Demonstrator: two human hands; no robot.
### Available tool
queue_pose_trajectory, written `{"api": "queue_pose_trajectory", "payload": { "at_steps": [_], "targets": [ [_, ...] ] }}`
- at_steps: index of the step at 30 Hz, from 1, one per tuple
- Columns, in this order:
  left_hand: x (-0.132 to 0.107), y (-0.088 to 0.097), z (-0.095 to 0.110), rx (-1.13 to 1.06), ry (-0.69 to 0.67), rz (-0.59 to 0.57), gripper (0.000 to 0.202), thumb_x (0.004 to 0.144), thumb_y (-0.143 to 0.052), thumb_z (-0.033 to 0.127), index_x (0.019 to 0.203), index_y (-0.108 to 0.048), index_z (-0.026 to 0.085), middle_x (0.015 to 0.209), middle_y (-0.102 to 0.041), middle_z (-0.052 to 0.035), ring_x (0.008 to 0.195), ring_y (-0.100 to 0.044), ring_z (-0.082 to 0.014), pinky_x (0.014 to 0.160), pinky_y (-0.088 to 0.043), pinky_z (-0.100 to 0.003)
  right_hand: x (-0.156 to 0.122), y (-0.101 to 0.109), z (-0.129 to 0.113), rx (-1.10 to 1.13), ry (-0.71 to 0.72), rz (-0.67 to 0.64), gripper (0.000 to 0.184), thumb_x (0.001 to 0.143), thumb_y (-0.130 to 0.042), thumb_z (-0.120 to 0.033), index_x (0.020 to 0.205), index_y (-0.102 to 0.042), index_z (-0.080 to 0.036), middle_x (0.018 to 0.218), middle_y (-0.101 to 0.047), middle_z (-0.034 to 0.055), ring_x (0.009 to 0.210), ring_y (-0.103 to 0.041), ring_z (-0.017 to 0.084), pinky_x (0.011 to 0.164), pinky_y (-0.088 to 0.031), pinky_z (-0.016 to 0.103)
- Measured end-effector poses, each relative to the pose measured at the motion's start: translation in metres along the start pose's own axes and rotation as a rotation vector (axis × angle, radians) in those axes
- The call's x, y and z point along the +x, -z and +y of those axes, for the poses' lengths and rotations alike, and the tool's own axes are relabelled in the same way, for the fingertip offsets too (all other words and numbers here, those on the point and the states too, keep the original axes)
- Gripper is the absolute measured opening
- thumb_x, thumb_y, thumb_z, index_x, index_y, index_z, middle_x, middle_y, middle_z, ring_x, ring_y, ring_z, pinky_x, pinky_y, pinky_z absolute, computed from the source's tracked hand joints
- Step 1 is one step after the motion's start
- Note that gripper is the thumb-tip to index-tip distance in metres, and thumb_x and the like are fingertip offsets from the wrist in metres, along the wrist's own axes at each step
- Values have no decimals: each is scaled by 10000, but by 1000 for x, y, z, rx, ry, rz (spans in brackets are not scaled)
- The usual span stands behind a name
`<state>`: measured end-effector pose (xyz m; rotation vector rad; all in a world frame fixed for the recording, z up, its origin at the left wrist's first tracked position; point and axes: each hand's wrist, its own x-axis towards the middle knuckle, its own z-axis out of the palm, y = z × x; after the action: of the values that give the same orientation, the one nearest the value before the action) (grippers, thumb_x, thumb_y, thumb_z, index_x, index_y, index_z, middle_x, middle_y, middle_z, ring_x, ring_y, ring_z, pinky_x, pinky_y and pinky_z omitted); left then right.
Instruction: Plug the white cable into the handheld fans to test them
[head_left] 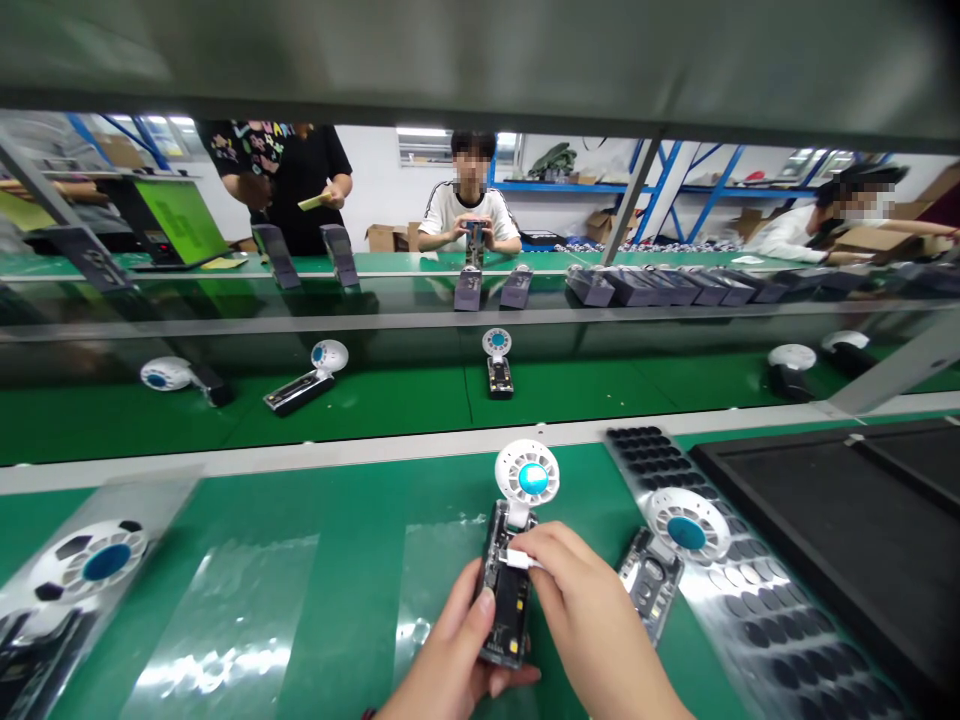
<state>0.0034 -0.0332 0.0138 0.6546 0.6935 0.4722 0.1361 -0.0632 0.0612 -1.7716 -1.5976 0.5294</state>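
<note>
Head view, fan unit (512, 560) between left hand (454, 655), right hand (589, 610)

We count seven white fan units (527, 480) on the green bench (360, 520), two hands, and three co-workers (469, 215) opposite.

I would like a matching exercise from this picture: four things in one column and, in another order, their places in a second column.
Things:
1. left hand
2. right hand
3. sheet of black pads
4. laptop

Places:
A. far bench, upper left
B. grips the open fan's lower body
C. pinches a small white part on the fan
D. on the bench, right of the held fan

Pairs: 1-B, 2-C, 3-D, 4-A
</note>
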Motion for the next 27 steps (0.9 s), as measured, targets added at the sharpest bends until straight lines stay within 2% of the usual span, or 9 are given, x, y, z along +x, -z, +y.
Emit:
{"api": "queue_pose_trajectory", "payload": {
  "at_steps": [8, 10, 12, 15, 18, 20, 23, 25, 27],
  "targets": [
    [2, 1, -2, -28, 3, -22, 679, 679, -536, 554, 1204, -278, 209, 653, -507, 18, 418, -356, -44, 677, -435, -375, -4, -11, 8, -13, 5, 72, 311, 738, -314, -61, 858, -538, -241, 890, -524, 10, 774, -538, 144, 670, -427, 253],
    [2, 2, -2, -18, -19, -51, 646, 700, -522, 540, 1200, -289, 202, 658, -539, 4, 388, -352, -32, 674, -431, -377, -6, -14, 10, -50, -30, 103, 323, 730, -321, -66, 861, -554, -247, 926, -491, 24, 760, -539, 154, 657, -433, 273],
    [2, 3, -2, -18, -31, -83, 585, 729, -509, 506, 1186, -310, 200, 691, -581, -29, 401, -430, -61, 672, -427, -387, -6, -15, 12, -32, -123, 135, 329, 740, -344, -104, 939, -542, -276, 971, -447, 29, 743, -540, 158, 648, -444, 291],
    [1, 4, -2, -41, -31, -132, 499, 743, -526, 448, 1140, -369, 191, 761, -618, -75, 634, -592, -182, 713, -416, -378, -6, -16, 14, 234, -349, 170, 407, 741, -450, -262, 1142, -384, -283, 1023, -427, 44, 657, -542, 152, 604, -467, 302],
    [-3, 2, -1, -46, -81, -186, 455, 681, -621, 394, 1054, -449, 198, 869, -616, -74, 807, -593, -216, 717, -420, -329, -10, -19, 15, 668, -466, 115, 489, 691, -515, -354, 1130, -373, -194, 1044, -504, 79, 788, -571, 187, 658, -478, 293],
    [-5, 0, 1, -34, -120, -206, 486, 640, -663, 370, 1045, -446, 211, 892, -615, -59, 784, -599, -213, 676, -434, -309, -17, -24, 14, 818, -457, 96, 432, 671, -530, -326, 1065, -439, -172, 1022, -556, 81, 845, -569, 191, 678, -472, 274],
    [-9, -2, 5, -33, -94, -150, 537, 697, -601, 386, 1138, -337, 229, 832, -632, -45, 634, -620, -189, 573, -446, -283, -31, -31, 12, 738, -422, 109, 439, 661, -530, -308, 1080, -463, -197, 1024, -561, 54, 588, -565, 134, 486, -432, 236],
    [-10, -1, 7, -21, -47, -92, 564, 745, -537, 402, 1190, -238, 229, 780, -640, -44, 508, -609, -174, 461, -422, -250, -39, -33, 14, 662, -372, 105, 462, 663, -533, -320, 1108, -459, -219, 862, -579, 3, 461, -492, 97, 423, -372, 215],
    [-10, 1, 8, -5, -30, -67, 574, 766, -497, 423, 1202, -187, 215, 707, -640, -39, 445, -597, -173, 390, -380, -218, -46, -32, 20, 620, -345, 128, 408, 644, -566, -325, 1034, -509, -218, 644, -514, -49, 458, -455, 93, 451, -368, 196]
  ]
}}
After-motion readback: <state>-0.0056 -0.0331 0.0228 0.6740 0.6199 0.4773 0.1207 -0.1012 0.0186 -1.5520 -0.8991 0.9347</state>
